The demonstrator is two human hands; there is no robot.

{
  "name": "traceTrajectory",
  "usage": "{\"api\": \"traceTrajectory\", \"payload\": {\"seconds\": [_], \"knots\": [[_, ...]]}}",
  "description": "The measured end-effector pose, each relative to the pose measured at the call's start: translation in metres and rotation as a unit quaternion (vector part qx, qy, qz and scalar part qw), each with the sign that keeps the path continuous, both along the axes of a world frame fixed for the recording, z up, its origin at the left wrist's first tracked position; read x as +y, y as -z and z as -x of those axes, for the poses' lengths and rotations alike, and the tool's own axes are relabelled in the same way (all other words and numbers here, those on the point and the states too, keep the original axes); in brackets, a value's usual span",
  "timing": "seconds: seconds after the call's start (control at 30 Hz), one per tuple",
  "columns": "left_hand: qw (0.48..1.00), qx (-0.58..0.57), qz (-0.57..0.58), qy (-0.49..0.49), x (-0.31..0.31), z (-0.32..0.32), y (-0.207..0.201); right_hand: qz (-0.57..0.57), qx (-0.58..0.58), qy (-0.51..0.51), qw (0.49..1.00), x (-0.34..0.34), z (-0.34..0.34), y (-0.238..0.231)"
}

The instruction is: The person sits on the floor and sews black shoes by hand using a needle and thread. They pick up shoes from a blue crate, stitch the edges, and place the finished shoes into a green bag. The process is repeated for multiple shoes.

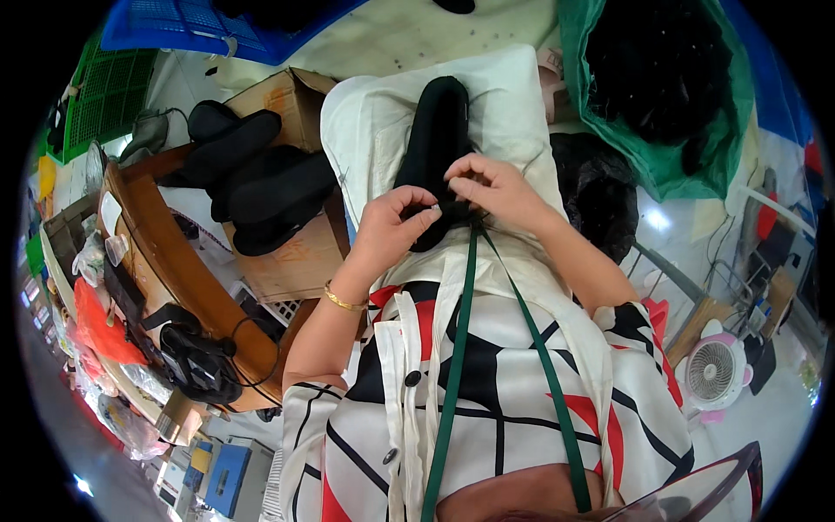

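A long black cloth shoe (442, 113) lies across a white cloth-covered cushion (509, 96) on my lap, its rounded end pointing away from me. Over its near part, my left hand (396, 226) is pinched, thumb against forefinger. Whatever sits between those fingertips is too small to name. My right hand (503, 196) comes in from the other side, also with thumb and forefinger brought together; what they hold, if anything, cannot be made out. A green neck strap (465, 313) runs down from me to a dark knot or clip beside the shoe.
Several similar black shoes (274, 191) are piled on cardboard boxes (291, 270) at left, beside a curved wooden table edge (165, 248). A green sack (739, 113) of black pieces stands far right, near a black plastic bag (596, 191). A white fan (716, 370) is at right.
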State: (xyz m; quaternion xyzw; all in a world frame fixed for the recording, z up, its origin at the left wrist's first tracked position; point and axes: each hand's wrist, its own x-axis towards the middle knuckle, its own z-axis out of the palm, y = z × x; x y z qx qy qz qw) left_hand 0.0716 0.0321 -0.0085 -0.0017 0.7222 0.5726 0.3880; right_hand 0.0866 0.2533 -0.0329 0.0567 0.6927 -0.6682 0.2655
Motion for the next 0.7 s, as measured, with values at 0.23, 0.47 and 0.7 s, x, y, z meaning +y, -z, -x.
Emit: {"api": "traceTrajectory", "payload": {"seconds": [0.23, 0.47, 0.7], "knots": [[0.999, 0.026, -0.018, -0.021, 0.006, -0.003, 0.002, -0.175, 0.301, -0.090, 0.933, -0.011, -0.005, -0.014], [0.997, 0.059, 0.037, 0.032, 0.001, -0.007, 0.007, -0.143, 0.433, 0.020, 0.890, -0.025, -0.002, -0.046], [0.914, 0.350, 0.071, 0.192, 0.003, -0.010, -0.006, 0.241, -0.084, 0.166, 0.953, 0.034, -0.017, -0.060]]}}
